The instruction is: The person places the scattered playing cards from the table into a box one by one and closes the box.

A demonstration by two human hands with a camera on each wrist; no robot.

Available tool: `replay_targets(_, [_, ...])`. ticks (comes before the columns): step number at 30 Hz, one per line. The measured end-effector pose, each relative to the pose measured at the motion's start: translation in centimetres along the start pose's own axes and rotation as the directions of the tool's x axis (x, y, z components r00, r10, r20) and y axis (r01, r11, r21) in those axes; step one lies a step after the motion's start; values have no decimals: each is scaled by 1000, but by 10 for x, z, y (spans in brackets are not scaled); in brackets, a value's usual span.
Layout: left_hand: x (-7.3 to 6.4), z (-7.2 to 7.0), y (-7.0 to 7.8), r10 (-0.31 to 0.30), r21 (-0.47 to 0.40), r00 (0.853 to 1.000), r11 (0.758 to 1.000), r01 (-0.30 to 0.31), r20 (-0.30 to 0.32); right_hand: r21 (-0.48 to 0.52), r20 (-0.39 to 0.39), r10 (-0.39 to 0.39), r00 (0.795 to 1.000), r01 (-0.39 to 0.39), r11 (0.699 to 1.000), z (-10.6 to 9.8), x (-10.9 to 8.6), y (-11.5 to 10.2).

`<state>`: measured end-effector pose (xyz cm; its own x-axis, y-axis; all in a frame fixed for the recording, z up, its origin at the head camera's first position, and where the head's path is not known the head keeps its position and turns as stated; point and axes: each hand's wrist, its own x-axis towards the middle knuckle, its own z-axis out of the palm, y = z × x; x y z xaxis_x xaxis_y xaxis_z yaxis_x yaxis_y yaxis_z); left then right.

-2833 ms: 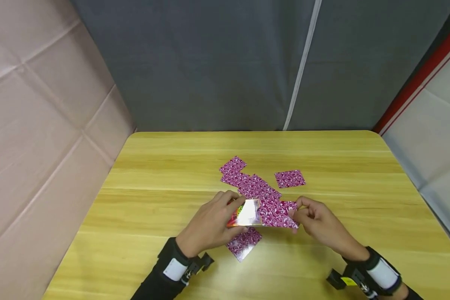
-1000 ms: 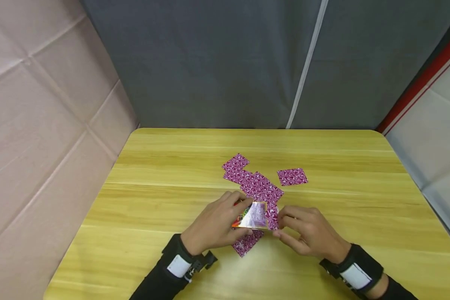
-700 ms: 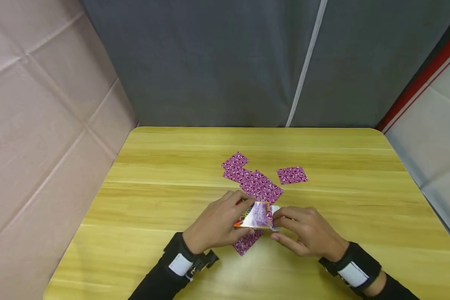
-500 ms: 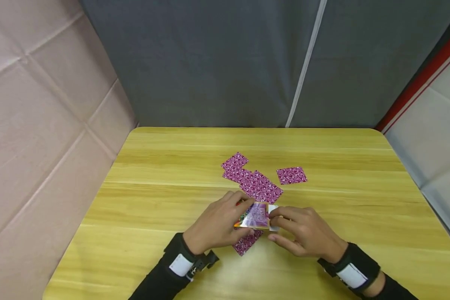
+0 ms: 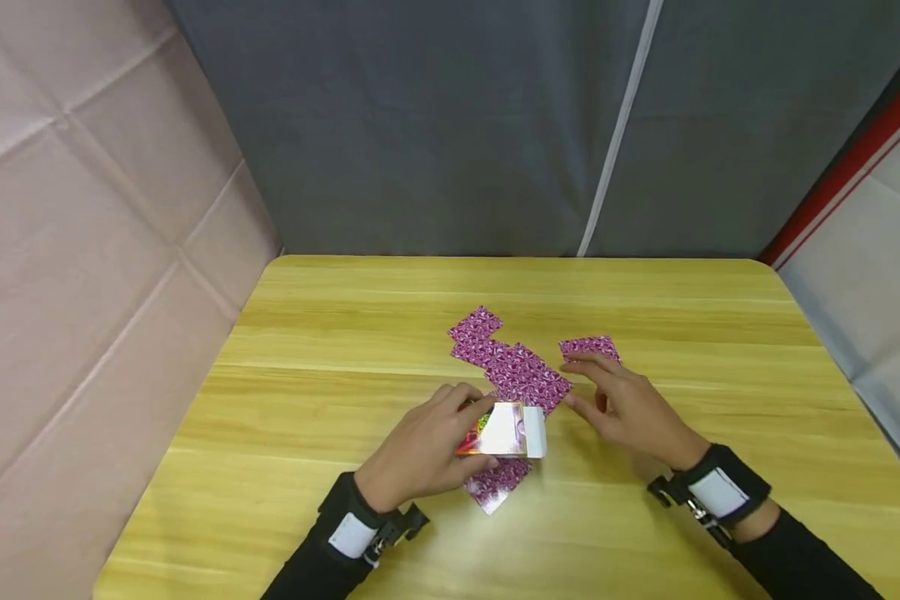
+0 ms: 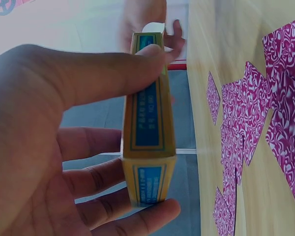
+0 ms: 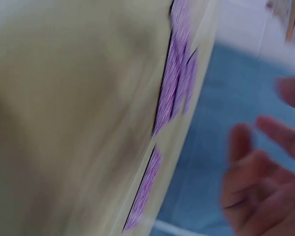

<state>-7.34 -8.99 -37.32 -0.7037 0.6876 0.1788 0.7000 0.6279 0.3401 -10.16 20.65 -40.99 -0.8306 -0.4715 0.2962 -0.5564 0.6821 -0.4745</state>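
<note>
My left hand (image 5: 427, 450) grips a small card box (image 5: 506, 429) with a shiny printed face. In the left wrist view the thumb presses the narrow blue-and-gold side of the box (image 6: 148, 113), and the fingers are behind it. A white flap (image 5: 535, 432) sticks out from the box's right end. My right hand (image 5: 637, 417) holds nothing; its fingers are spread above the table, close to a lone purple-patterned card (image 5: 588, 344). Left of that hand, several overlapping cards (image 5: 525, 379) with the same pattern lie flat. The inside of the box is hidden.
More patterned card surface (image 5: 498, 483) shows on the table below the box. The wooden table (image 5: 330, 333) ends at a grey curtain (image 5: 435, 150) at the back. Pale cloth walls (image 5: 105, 292) stand on both sides.
A patterned card jutting from the box's right end slid leftward into it under my right hand, and the white flap came into view. My right hand then let go and moved up toward the lone card.
</note>
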Motion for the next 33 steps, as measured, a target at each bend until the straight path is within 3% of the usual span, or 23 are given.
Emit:
replay_targets(3, [-1, -1, -1, -12, -5, 1000, 1000, 12, -1, -58, 102, 94, 990, -88, 994, -3, 7, 20])
replay_targets(7, [-3, -1, -2, -22, -5, 1000, 1000, 22, -1, -109, 169, 141, 975, -124, 986, -6, 13, 38])
replay_targets(21, [-2, -3, -3, -27, -13, 1000, 1000, 27, -14, -175, 266, 182, 947, -138, 975, -5, 30, 71])
replay_targets(29, [-3, -4, -2, -42, -13, 999, 999, 42, -5, -205, 284, 257, 924, -204, 957, -9, 34, 85])
replay_targets(33, [-3, -4, -2, -43, -1, 999, 999, 43, -5, -208, 273, 263, 925, -210, 955, -10, 35, 91])
